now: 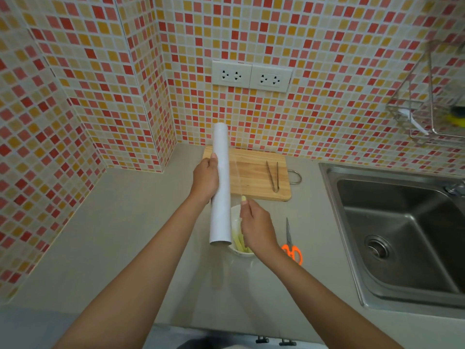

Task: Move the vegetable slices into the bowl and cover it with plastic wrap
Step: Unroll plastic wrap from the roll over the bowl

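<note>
Quick count first: one white roll of plastic wrap [221, 182], one white bowl [239, 249], one wooden cutting board [254, 172], one pair of metal tongs [273, 176] lying on the board, one pair of orange-handled scissors [291, 245] on the grey bench [125, 222], two wall sockets [251, 75], one steel sink [400, 238] off to the right. Left hand [205, 178] wrapped around the roll near its middle, fingers curled behind it, thumb up along the tube, roll held nearly upright above the bowl. Right hand [256, 229] pinching the loose edge of the film, fingers closed on it just beside the roll, a thin clear sheet stretched between the two. Pale green vegetable slices [240, 241] in long strips sitting inside the bowl, which stands on the bench just in front of the board and left of the scissors. Most of the bowl covered by the roll and the right hand, so only a bit of rim and a few strips showing; can't count the slices. Film itself barely visible, just a faint edge. Wire rack [427, 114] at top right cut off by the frame, contents blurry.
</note>
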